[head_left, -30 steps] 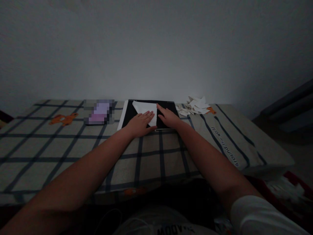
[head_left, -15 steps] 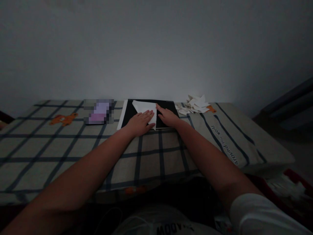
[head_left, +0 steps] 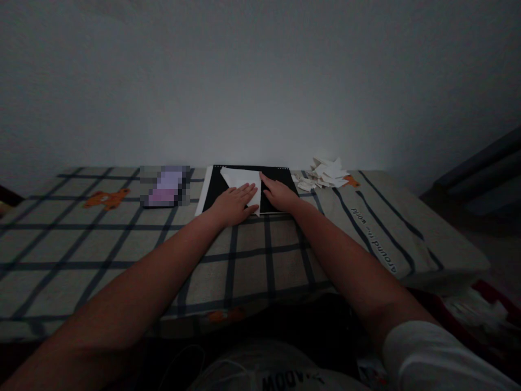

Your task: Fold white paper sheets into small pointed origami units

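Note:
A white folded paper lies on a black board at the far side of a checked cloth-covered surface. My left hand lies flat on the paper's near part, fingers stretched out. Beside it, my right hand rests on the board at the paper's right edge, with its fingers extended and a fingertip touching the fold. Neither hand holds anything.
A heap of small white paper pieces sits right of the board near the wall. A blurred purple object lies left of the board. Orange animal prints mark the cloth. A pale wall stands close behind. The room is dim.
Both hands have stayed almost still on the paper; the view has shifted only slightly.

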A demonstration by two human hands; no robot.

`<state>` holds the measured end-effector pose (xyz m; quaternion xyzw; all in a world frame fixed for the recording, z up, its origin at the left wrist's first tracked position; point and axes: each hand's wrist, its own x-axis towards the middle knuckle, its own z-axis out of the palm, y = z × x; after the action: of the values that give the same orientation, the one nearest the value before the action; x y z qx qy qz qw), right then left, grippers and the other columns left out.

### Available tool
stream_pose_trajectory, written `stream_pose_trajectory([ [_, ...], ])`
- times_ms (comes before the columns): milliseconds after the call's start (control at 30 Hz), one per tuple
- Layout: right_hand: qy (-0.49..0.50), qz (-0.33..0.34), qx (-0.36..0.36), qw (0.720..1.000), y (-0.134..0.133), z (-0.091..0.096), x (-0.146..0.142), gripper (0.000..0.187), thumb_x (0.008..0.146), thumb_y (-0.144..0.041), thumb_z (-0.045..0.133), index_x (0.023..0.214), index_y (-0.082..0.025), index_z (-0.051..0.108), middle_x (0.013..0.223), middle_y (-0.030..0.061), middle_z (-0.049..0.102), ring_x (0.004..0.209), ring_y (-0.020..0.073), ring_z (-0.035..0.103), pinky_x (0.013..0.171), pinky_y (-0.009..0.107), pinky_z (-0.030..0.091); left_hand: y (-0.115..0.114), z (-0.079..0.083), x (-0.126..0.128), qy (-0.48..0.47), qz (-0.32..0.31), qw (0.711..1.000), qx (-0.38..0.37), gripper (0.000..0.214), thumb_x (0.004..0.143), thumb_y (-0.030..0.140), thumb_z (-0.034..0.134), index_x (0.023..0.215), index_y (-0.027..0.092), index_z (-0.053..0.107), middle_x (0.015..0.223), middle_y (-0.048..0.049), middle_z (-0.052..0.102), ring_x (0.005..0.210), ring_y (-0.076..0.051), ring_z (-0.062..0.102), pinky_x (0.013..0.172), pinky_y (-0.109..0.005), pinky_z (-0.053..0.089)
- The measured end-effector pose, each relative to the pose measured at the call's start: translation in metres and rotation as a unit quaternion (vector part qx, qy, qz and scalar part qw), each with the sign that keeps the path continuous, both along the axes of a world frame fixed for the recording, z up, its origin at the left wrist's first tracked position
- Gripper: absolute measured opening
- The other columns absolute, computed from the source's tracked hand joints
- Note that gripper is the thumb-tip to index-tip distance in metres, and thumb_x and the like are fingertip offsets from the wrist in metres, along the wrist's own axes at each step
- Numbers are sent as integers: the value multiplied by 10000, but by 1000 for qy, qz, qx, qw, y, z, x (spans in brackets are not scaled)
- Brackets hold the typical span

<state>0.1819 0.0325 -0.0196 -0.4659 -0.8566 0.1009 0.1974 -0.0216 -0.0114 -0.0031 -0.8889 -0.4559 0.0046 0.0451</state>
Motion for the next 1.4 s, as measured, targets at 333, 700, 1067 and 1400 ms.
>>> stream_pose_trajectory([
  [333, -4, 59, 32, 998, -9, 0, -4, 606, 959, -302, 523, 1515, -84, 415, 1526, 183, 482, 1404, 272, 486, 1170, 446, 386, 3, -3, 1, -15, 7, 1000, -9, 686, 1032, 512, 290, 1589, 113, 267, 1652, -125, 261, 1536, -246, 233, 1225, -430, 219],
  [700, -41, 60, 19, 997, -10, 6, -5, 507, 969, -293, 549, 1449, -134, 517, 1523, 164, 491, 1426, 253, 461, 1191, 440, 361, 6, -9, 0, -43, -1, 999, -17, 727, 1030, 507, 275, 1594, 56, 194, 1665, -187, 183, 1553, -261, 155, 1237, -419, 194],
  [1067, -85, 51, -7, 995, -7, 6, -5, 500, 1000, -331, 514, 1456, -124, 520, 1552, 166, 434, 1475, 242, 380, 1211, 432, 324, 12, -5, -13, -24, 89, 996, -20, 797, 1011, 554, 267, 1548, -35, 270, 1641, -255, 206, 1549, -300, 155, 1234, -391, 185],
  [1400, -87, 46, -17, 995, -5, 3, -5, 523, 1004, -335, 498, 1474, -105, 490, 1570, 170, 394, 1491, 252, 347, 1221, 457, 294, 12, 9, -21, -6, 172, 984, -34, 1068, 906, 788, 285, 1567, -47, 208, 1651, -247, 171, 1551, -324, 149, 1244, -444, 176],
])
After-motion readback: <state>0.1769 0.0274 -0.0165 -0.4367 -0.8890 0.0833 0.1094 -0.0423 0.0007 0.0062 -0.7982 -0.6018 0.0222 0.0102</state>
